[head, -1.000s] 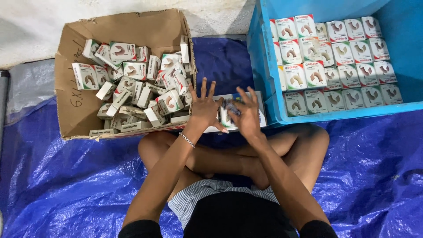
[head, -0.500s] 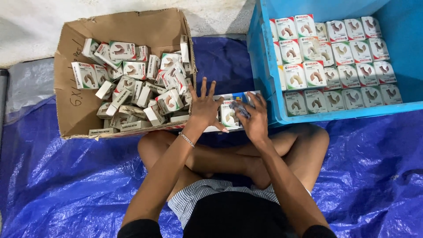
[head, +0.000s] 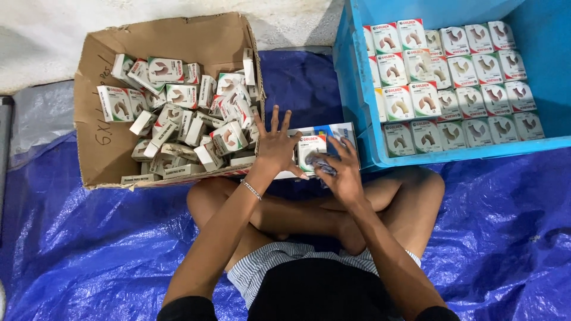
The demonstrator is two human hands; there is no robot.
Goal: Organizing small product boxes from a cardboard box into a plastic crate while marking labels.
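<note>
I sit cross-legged on a blue tarp. My left hand (head: 276, 145) lies flat with fingers spread on a white carton (head: 318, 142) that rests in front of my knees. My right hand (head: 340, 169) is curled around a small dark crumpled piece (head: 324, 163) at the near edge of that carton. The carton's top shows a small white box with a tan picture on it. A thin bracelet sits on my left wrist.
A cardboard box (head: 104, 142) at the left holds several loose small white boxes in a heap. A blue plastic crate (head: 357, 89) at the right holds the same small boxes in neat rows. White ground lies beyond the tarp.
My right hand has slid with the dark piece from above the carton toward me, to its near edge. My left hand has stayed flat in place.
</note>
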